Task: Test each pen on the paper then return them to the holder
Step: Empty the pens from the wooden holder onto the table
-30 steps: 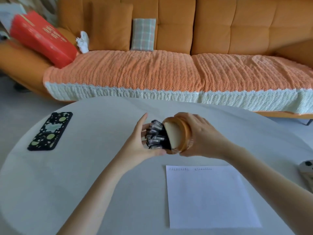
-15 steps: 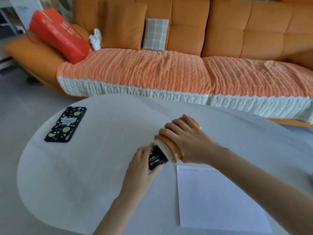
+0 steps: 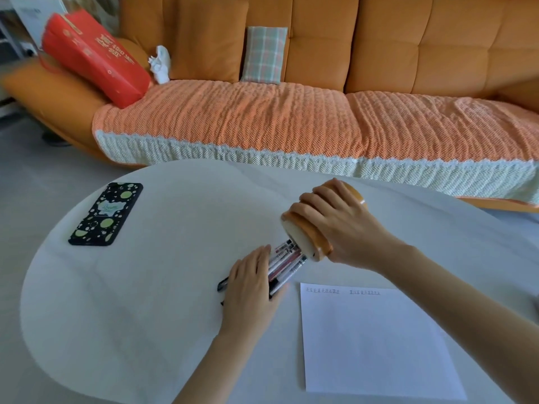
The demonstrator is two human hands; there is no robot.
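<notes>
My right hand [image 3: 335, 225] grips the round orange and cream pen holder [image 3: 302, 239], tipped over with its mouth pointing down and left just above the white table [image 3: 140, 301]. A bundle of several pens [image 3: 287, 259] sticks out of the mouth and reaches the table top. My left hand [image 3: 250, 284] lies palm down over the outer ends of the pens, fingers fairly straight, hiding most of them; a black pen tip shows at its left edge. The white paper [image 3: 373, 339] lies flat to the right of my left hand, with two short rows of small marks along its top.
A black phone with green spots [image 3: 106, 214] lies at the table's far left. Behind the table stands an orange sofa [image 3: 291, 118] with a knitted cover, a red box [image 3: 93, 56] and a plaid cushion [image 3: 264, 53]. The table's curved edge runs along the left.
The holder has come down from mid-air and tipped further, and the pens have slid out onto the table. My left hand has lowered with them and now lies flat over the bundle.
</notes>
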